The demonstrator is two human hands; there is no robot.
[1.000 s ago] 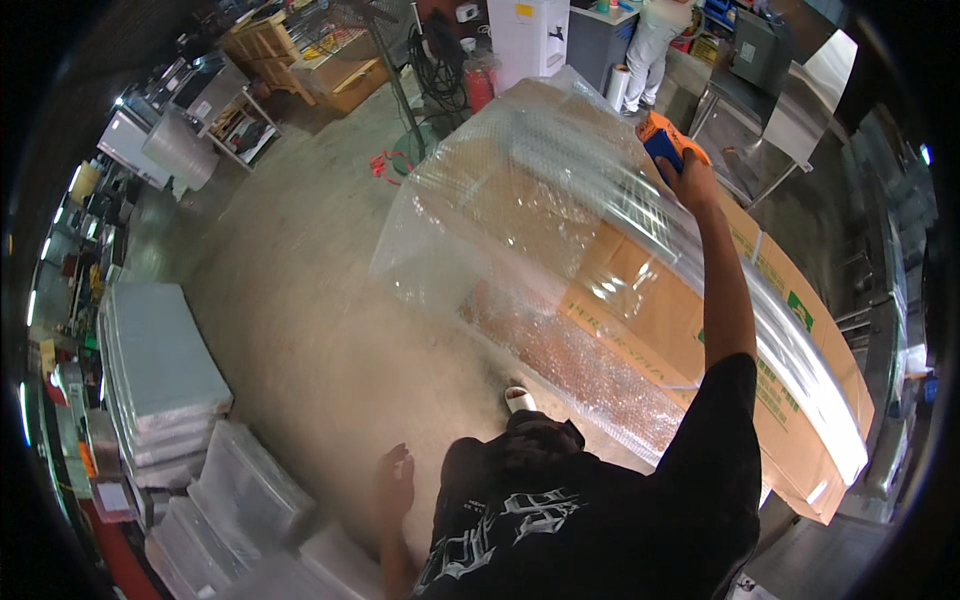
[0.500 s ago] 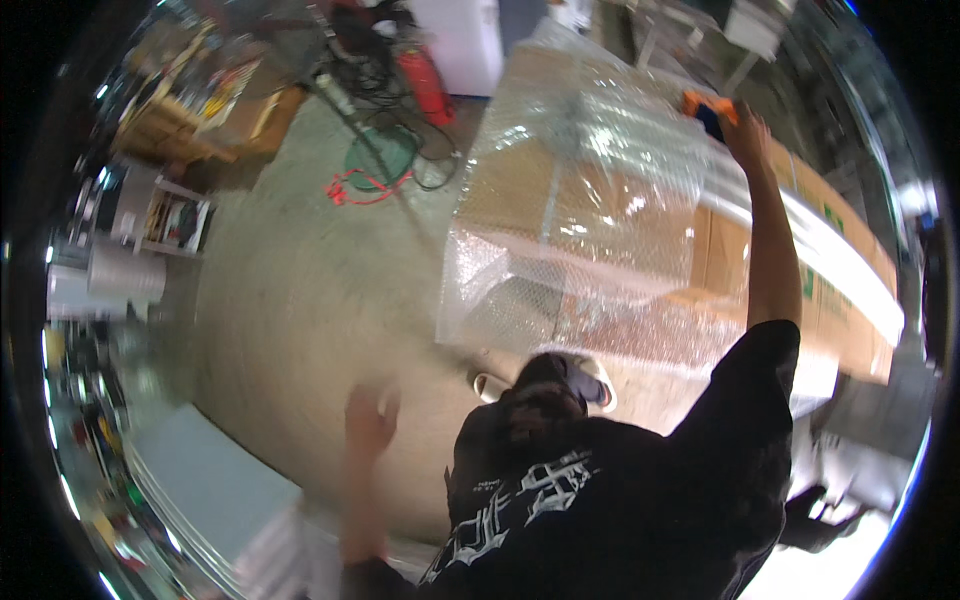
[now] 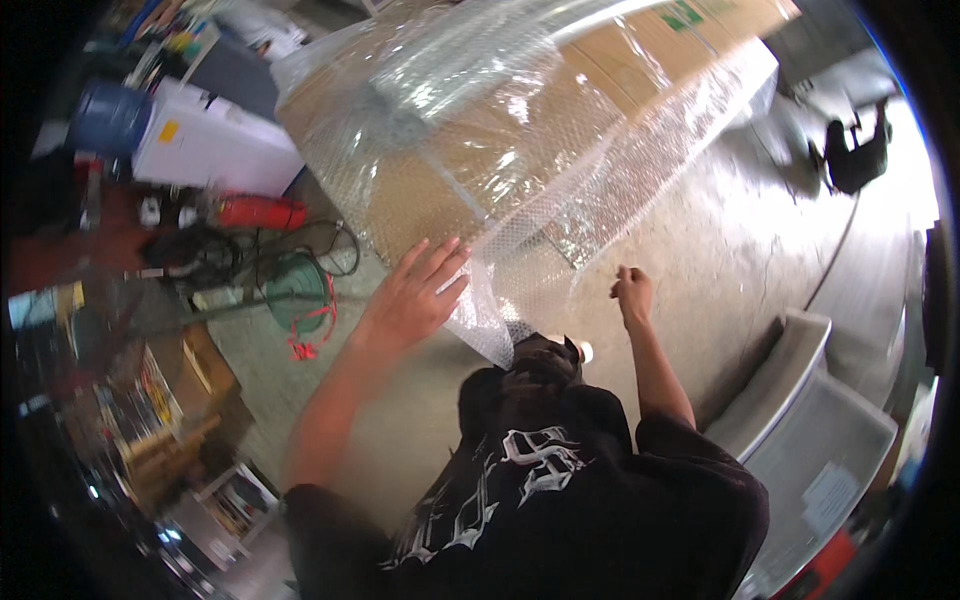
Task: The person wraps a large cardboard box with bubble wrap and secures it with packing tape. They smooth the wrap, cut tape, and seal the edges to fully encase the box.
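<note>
A sheet of clear bubble wrap (image 3: pixel 470 150) drapes over a big cardboard box (image 3: pixel 410 205) and hangs down its near side. My left hand (image 3: pixel 415 300) lies at the near left corner of the wrap, fingers stretched and spread, with fingertips on or just over the film. To the right, apart from the box and above the floor, my right hand (image 3: pixel 632 295) is closed in a loose fist. Nothing shows in it. The wrap's lower edge hangs close in front of my body.
At the left stand a white cabinet (image 3: pixel 215 145), a red fire extinguisher (image 3: pixel 260 212) and a green hose coil (image 3: pixel 298 290) with dark cables. Grey plastic bins (image 3: pixel 800 460) stand at the lower right. A dark chair (image 3: pixel 855 155) is at the far right.
My view has turned to the right. My left hand has come up to the wrap's near corner. My right hand has left the orange object at the box's far side and come down near my body.
</note>
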